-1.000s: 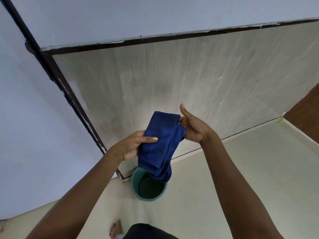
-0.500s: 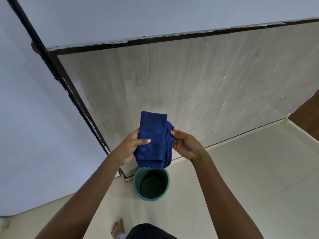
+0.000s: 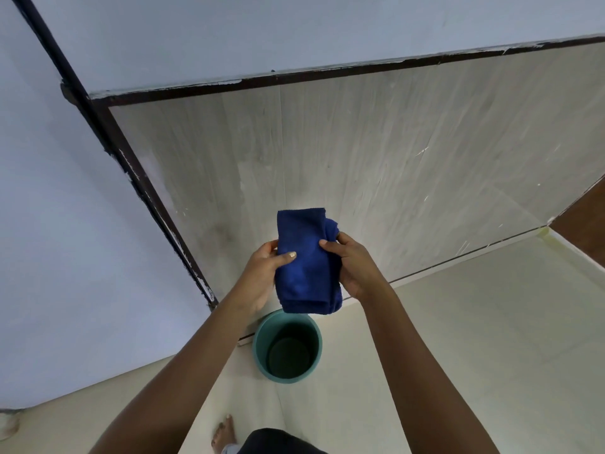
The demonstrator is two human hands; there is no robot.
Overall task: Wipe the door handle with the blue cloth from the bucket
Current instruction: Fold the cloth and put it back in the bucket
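A folded blue cloth (image 3: 304, 263) is held upright in front of me, above a teal bucket (image 3: 258, 347) that stands on the floor. My left hand (image 3: 262, 280) grips the cloth's left side with the thumb across its front. My right hand (image 3: 352, 267) grips its right side, thumb on the front as well. Behind the cloth stands a pale wood-grain door (image 3: 376, 152) in a dark frame (image 3: 131, 168). No door handle is in view.
A light blue wall (image 3: 65, 240) lies to the left of the frame and above the door. The floor (image 3: 491, 322) is cream tile. My bare foot (image 3: 224, 432) shows at the bottom edge, near the bucket. A brown surface (image 3: 586, 224) sits at far right.
The hanging cloth has been folded into a shorter, tidier bundle. My right hand moved from its top corner down onto its right side, and both hands now hold it.
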